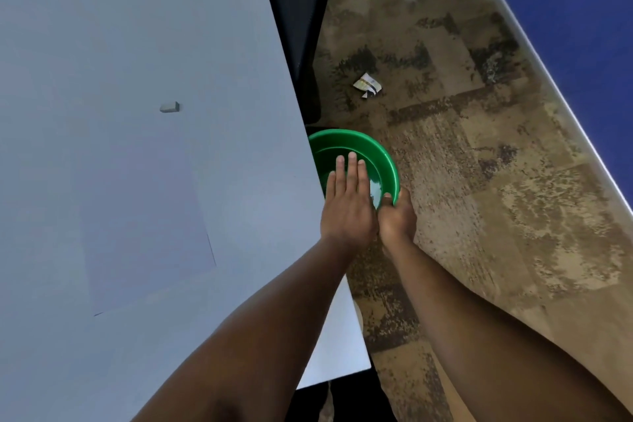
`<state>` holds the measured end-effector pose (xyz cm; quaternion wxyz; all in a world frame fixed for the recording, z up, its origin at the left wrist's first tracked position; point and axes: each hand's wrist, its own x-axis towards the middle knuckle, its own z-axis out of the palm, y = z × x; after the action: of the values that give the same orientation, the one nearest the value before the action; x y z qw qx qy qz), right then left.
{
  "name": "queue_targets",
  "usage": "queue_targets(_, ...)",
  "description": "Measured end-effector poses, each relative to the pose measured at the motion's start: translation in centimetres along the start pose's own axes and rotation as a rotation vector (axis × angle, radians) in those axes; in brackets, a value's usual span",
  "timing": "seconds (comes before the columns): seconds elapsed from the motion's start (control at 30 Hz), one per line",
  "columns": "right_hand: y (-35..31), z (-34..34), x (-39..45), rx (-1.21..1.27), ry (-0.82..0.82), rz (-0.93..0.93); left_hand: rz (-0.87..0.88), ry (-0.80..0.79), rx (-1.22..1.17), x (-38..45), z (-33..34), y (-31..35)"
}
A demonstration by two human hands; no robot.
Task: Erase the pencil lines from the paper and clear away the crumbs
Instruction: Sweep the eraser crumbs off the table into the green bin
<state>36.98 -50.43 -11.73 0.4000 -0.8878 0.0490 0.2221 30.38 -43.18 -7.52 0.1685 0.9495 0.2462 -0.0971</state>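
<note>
A: Going left to right, what do I have?

B: On the tabletop (pixel 102 27), a sheet of paper (pixel 144 233), its edges faint, pencil lines impossible to make out. An eraser (pixel 169 107) lies beyond it.

A: The hands?

B: My left hand (pixel 347 202), fingers straight, is over the green bowl (pixel 383 156) at the tabletop's edge. My right hand (pixel 397 219) has its grip on the rim. The floor scrap (pixel 368 85) has unreadable print.

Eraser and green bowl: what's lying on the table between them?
Nothing; in the head view, only bare table separates the eraser from the bowl, which the right hand holds at the table's edge.
</note>
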Motion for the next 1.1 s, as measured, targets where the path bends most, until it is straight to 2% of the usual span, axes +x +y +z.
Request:
queue_targets(0.07, 0.1, -0.4, 0.1, 0.003, -0.004, 0.005, 0.042, -0.012, -0.033, 0.0, -0.5, -0.1)
queue_targets(0.17, 0.0, -0.9, 0.2, 0.033, -0.002, 0.004, 0.076, 0.099, -0.065, -0.6, -0.8, -1.4)
queue_targets(0.3, 0.1, -1.3, 0.4, 0.055, -0.002, 0.024, -0.17, 0.313, -0.166, -0.9, -1.3, -3.4)
queue_targets(0.4, 0.2, -1.4, 0.5, 0.053, 0.004, 0.028, -0.372, 0.297, -0.16, -1.2, -1.3, -4.6)
queue_targets(0.47, 0.4, -1.3, 0.5, 0.063, 0.001, 0.029, -0.432, 0.229, -0.155, -1.5, -1.0, -4.8)
queue_targets(0.57, 0.6, -1.0, 0.3, 0.077, -0.012, 0.047, -0.304, 0.134, -0.023, -1.9, -0.5, -4.4)
queue_targets(0.7, 0.7, -0.7, 0.0, 0.097, -0.006, 0.034, 0.212, -0.024, 0.11, -1.8, -0.3, -3.4)
queue_targets(0.77, 0.8, -0.8, -0.2, 0.101, 0.001, 0.023, 0.338, -0.066, 0.07, -1.8, -0.1, -2.4)
queue_targets(0.87, 0.9, -1.0, -0.4, 0.106, 0.017, 0.028, 0.236, 0.024, -0.047, -2.2, -0.3, -1.2)
queue_targets(0.97, 1.0, -1.2, -0.6, 0.111, 0.027, 0.035, 0.067, 0.105, -0.002, -2.8, -0.7, -1.2)
queue_targets(1.03, 1.3, -1.5, -0.8, 0.112, 0.03, 0.037, -0.067, 0.09, 0.03, -2.7, -1.2, -1.8)
queue_targets(1.1, 1.6, -1.7, -1.0, 0.107, 0.037, 0.044, -0.027, -0.011, 0.129, -2.6, -1.4, -2.3)
